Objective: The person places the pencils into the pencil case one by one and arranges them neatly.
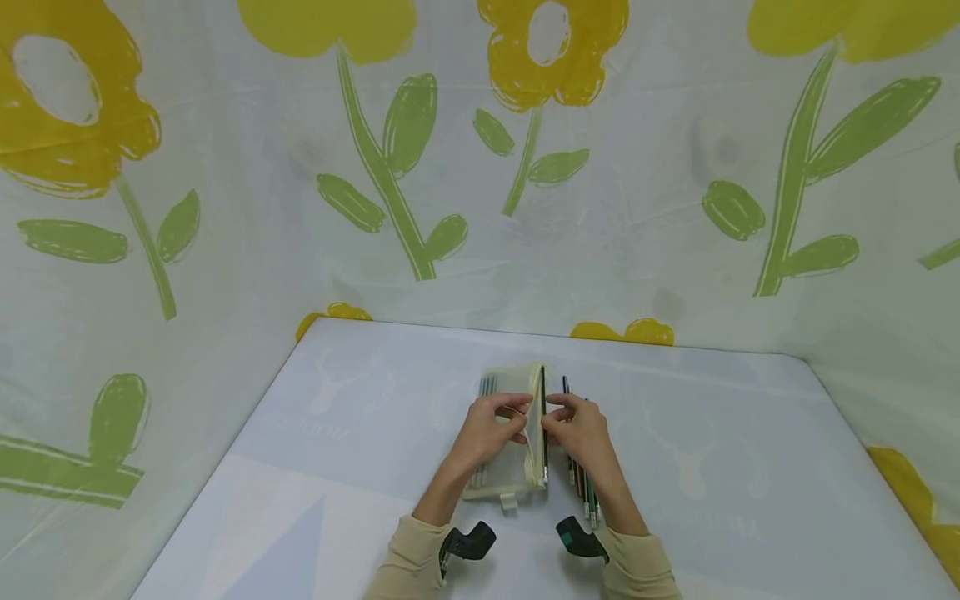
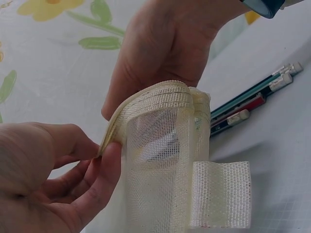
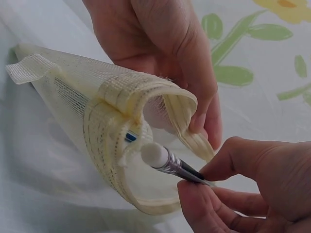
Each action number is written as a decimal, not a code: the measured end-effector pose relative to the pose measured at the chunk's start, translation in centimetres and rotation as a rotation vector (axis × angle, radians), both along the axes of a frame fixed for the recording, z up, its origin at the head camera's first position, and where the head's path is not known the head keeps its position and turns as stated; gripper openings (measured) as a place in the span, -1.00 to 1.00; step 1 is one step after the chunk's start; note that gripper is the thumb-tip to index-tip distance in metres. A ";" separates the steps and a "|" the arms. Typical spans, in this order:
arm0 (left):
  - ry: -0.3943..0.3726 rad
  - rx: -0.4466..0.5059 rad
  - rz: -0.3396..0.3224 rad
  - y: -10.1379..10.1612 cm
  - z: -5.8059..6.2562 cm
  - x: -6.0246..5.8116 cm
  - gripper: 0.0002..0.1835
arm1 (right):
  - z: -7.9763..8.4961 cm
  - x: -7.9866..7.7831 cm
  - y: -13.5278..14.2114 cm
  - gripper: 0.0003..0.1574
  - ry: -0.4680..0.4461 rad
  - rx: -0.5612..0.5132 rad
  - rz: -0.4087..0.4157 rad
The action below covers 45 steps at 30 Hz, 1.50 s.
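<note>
A cream mesh pencil case (image 1: 510,468) lies on the table with its zippered mouth spread towards the right. My left hand (image 1: 483,429) pinches the zipper edge (image 2: 109,133) of that mouth between thumb and fingers. In my right hand (image 1: 583,429) is a dark pencil (image 3: 184,170), held between thumb and index finger. Its white eraser (image 3: 154,155) is at the case's opening in the right wrist view. Several pencils (image 1: 480,477) show through the mesh at the case's left side. A fabric tab (image 2: 221,194) sticks out from the near end.
Several loose pencils (image 1: 588,498) with erasers lie on the table right of the case, partly under my right hand and forearm. A flower-printed curtain (image 1: 600,250) stands behind the pale table (image 1: 360,375). Black wrist cameras (image 1: 474,542) sit at both cuffs.
</note>
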<state>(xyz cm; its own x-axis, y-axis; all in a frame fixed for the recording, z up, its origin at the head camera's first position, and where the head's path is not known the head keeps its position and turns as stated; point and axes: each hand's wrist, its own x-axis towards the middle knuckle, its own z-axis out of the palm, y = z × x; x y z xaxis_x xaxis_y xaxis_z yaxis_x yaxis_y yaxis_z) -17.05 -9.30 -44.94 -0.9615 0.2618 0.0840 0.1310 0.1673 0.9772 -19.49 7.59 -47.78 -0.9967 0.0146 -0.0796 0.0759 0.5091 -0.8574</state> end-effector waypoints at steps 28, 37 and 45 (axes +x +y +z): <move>0.015 -0.011 -0.006 0.1 0.2 0.2 -0.61 | -0.2 0.4 -0.6 -0.48 0.023 -0.062 0.009; 0.018 -0.002 -0.005 0.0 0.2 0.2 -0.62 | -0.3 0.4 -0.3 -0.50 0.047 -0.074 0.024; 0.018 -0.007 0.008 0.0 0.4 0.2 -0.63 | 0.0 0.2 1.1 -0.52 0.020 0.065 0.045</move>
<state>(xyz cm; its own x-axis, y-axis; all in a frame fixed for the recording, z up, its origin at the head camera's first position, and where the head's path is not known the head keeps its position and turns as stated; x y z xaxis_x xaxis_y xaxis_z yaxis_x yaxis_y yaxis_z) -16.88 -9.30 -44.56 -0.9619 0.2547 0.0997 0.1473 0.1754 0.9734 -19.30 8.73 -47.80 -0.9979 -0.0262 -0.0598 0.0345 0.5660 -0.8237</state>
